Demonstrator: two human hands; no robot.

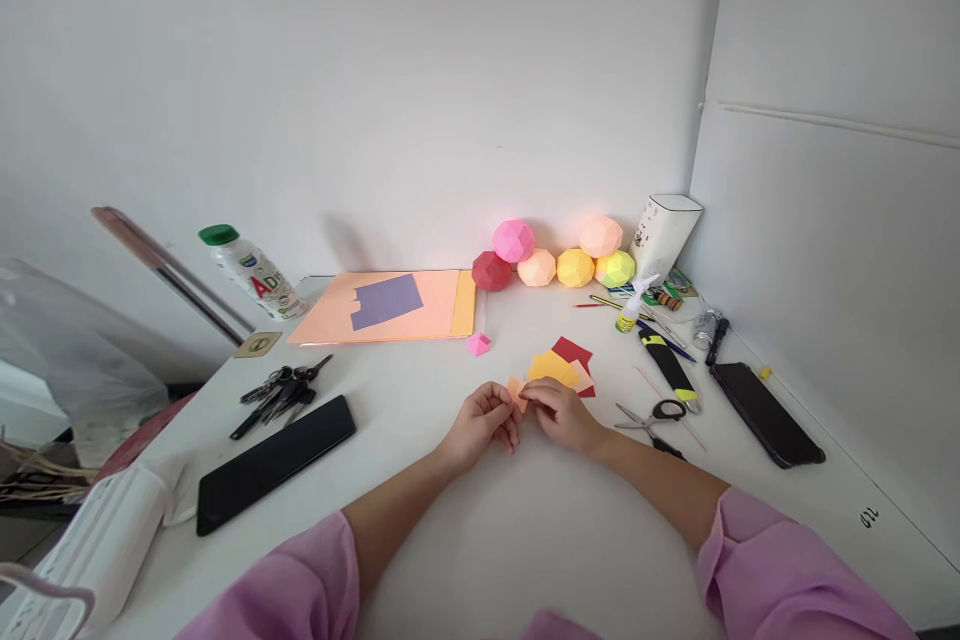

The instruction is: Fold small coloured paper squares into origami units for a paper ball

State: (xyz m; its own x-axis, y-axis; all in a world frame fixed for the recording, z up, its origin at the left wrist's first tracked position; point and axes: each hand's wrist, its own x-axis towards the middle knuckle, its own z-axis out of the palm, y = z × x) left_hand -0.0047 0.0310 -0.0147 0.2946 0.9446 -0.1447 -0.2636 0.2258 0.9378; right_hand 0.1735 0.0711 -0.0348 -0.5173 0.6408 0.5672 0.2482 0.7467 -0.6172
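A small piece of peach paper (515, 392) is pinched between my two hands above the white table. My left hand (484, 425) grips its left side with thumb and fingers closed. On the other side, my right hand (562, 413) has its fingertips closed on the paper's right edge. Just behind the right hand lie cut pieces of yellow paper (553, 366) and dark red paper (574, 352), overlapping one another. A small pink folded paper piece (478, 344) sits behind my left hand. Scissors (651, 417) lie partly opened to the right.
Faceted paper balls (575, 267) are stacked against the wall. A glue bottle (630, 308) and a box cutter (670, 372) are at the right, near a black phone (766, 414). Peach sheets (322, 315), keys (281, 395), a tablet-like black phone (276, 463) and a white bottle (255, 275) are at the left.
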